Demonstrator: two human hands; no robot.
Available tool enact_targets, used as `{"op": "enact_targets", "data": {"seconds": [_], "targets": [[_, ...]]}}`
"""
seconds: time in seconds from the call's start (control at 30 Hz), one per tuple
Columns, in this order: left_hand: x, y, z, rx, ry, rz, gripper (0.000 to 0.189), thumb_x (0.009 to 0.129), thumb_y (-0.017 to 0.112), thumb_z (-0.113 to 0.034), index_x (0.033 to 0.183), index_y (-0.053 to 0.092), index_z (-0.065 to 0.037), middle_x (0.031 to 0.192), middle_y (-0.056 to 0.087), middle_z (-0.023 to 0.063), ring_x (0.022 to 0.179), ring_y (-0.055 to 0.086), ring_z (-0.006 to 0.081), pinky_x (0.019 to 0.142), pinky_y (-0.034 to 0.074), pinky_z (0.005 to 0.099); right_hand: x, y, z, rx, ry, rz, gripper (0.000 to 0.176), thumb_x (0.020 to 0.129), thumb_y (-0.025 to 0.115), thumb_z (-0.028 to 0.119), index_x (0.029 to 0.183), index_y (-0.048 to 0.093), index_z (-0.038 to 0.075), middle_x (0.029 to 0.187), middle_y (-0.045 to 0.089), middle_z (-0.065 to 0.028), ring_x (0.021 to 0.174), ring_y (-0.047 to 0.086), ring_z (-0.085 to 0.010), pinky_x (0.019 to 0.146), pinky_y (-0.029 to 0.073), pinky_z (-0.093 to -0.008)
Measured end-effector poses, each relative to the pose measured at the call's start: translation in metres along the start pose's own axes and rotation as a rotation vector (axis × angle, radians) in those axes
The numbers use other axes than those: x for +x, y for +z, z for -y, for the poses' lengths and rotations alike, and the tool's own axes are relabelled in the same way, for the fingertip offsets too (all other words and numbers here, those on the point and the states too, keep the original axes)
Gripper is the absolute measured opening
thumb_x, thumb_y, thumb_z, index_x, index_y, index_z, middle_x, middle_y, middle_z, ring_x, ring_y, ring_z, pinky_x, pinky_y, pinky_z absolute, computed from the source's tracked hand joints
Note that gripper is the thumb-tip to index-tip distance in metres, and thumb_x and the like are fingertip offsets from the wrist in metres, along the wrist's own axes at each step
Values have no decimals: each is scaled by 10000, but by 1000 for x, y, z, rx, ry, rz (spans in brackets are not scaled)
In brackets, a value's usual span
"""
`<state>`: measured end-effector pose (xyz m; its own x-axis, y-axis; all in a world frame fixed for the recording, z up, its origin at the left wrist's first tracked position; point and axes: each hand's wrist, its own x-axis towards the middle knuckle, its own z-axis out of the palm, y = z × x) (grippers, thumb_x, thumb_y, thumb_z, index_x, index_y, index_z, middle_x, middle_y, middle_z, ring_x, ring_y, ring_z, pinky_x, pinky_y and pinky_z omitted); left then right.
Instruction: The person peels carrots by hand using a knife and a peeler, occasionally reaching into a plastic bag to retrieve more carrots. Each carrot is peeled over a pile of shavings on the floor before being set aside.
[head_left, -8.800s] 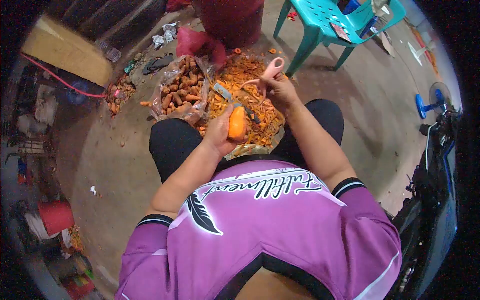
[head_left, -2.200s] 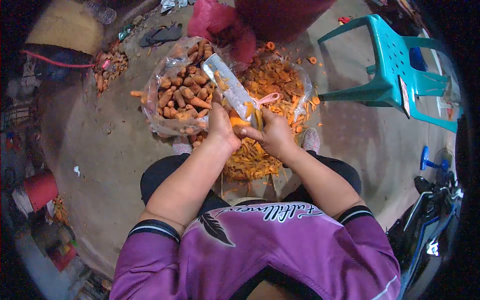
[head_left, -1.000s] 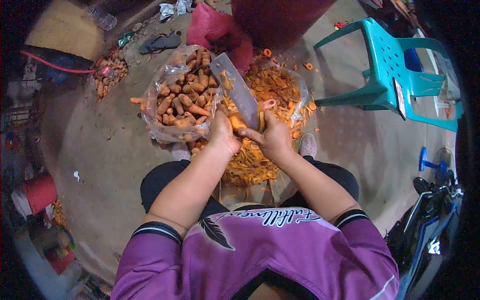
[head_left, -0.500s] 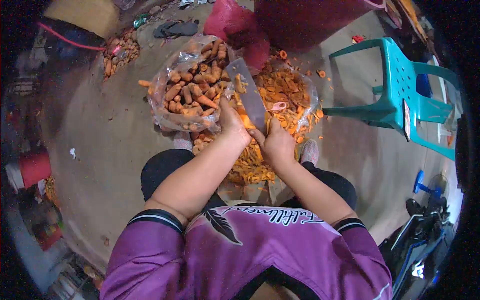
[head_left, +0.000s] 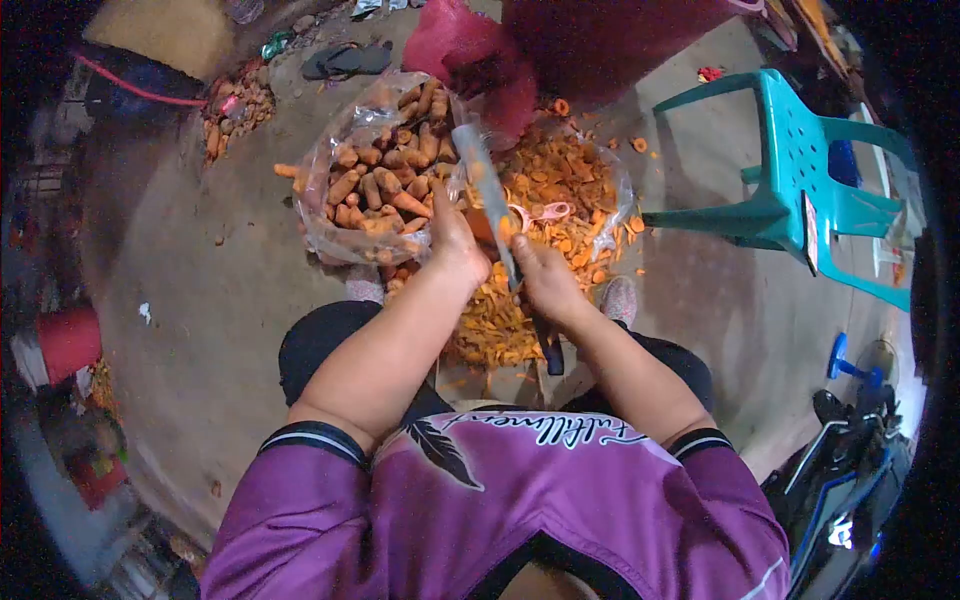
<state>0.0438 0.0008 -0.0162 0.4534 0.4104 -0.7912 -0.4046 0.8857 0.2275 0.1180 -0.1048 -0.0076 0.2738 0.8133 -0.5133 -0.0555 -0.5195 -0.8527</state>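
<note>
My right hand (head_left: 548, 282) is closed around a large knife (head_left: 484, 185), whose black handle (head_left: 552, 350) sticks out below my fist. The blade points away from me and is seen at a slant. Close beside it, my left hand (head_left: 458, 248) grips a carrot (head_left: 480, 226), partly hidden by the fingers and the blade. Beyond my left hand lies an open clear plastic bag (head_left: 312, 205) full of whole carrots (head_left: 385, 185). Under and past my right hand are heaped carrot slices and peelings (head_left: 560, 180), with a pink-handled tool (head_left: 548, 211) on top.
A green plastic chair (head_left: 790, 160) stands at the right. Behind the carrots are a pink bag (head_left: 455, 50) and a large dark red container (head_left: 620, 40). Black sandals (head_left: 347, 61) lie at the back left, near another carrot pile (head_left: 240, 105). My feet flank the peelings.
The knife has turned from showing its broad face to a narrower slant, and its black handle now shows below my right hand. My left hand has shifted slightly left.
</note>
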Motion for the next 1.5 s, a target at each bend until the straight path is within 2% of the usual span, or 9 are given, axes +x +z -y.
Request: {"op": "enact_targets", "data": {"seconds": [0.1,0.53,0.77,0.83,0.93,1.03,1.23,1.43,1.5], "targets": [[-6,2,-6,4,-7,-75,628,777,231,-622,1099,363,-100,1065,454,112,958,454,269,755,377,457,-2,-23,13,206,288,-171,451,824,374,484,705,448,55,493,444,-43,361,433,-108,329,346,-234],[0,51,-47,191,184,39,232,794,438,-221,958,451,-57,942,494,121,864,479,264,714,427,418,-27,-49,4,281,202,-100,461,857,313,442,729,457,23,497,443,-43,378,449,-131,355,371,-266],[-74,250,-124,400,642,972,312,811,454,-244,1020,452,-12,1006,507,175,902,512,311,775,432,389,-29,-55,-1,157,48,-110,477,857,313,442,717,482,19,514,464,-51,400,473,-130,375,389,-257],[-110,251,-107,342,686,878,446,804,463,-278,1113,308,4,1092,362,220,921,468,297,738,426,343,-25,-57,-6,63,25,-138,502,863,309,426,730,511,-14,524,485,-61,424,487,-150,395,390,-294],[-77,202,-127,546,636,965,277,789,479,-216,980,453,-18,941,515,109,760,546,233,680,451,353,-14,-58,-19,-35,77,-190,508,856,317,434,836,555,-14,522,494,-70,445,500,-158,423,393,-300],[-9,115,-161,617,431,677,232,801,490,-228,953,512,-55,932,552,91,879,528,235,766,430,364,5,-57,-54,-219,-7,-200,475,849,321,428,919,551,19,658,560,-188,666,570,-301,606,429,-378],[112,-73,-196,482,327,-216,132,757,515,-221,739,476,-97,629,506,32,568,510,170,532,437,304,25,-42,-92,-676,113,-267,442,825,376,415,925,507,4,751,563,-226,747,540,-382,653,417,-438],[158,-133,-168,1122,394,-539,111,771,525,-214,770,507,-105,664,540,27,560,533,136,433,399,272,58,-17,-130,-1030,-11,-178,386,802,431,389,869,461,10,773,538,-219,730,540,-349,623,439,-426],[168,-131,-171,1544,552,-560,121,738,545,-143,816,527,-52,743,567,93,679,564,221,545,435,336,73,-9,-144,-1087,-121,-130,363,797,451,365,876,456,10,843,519,-198,794,524,-333,653,444,-399]]}}
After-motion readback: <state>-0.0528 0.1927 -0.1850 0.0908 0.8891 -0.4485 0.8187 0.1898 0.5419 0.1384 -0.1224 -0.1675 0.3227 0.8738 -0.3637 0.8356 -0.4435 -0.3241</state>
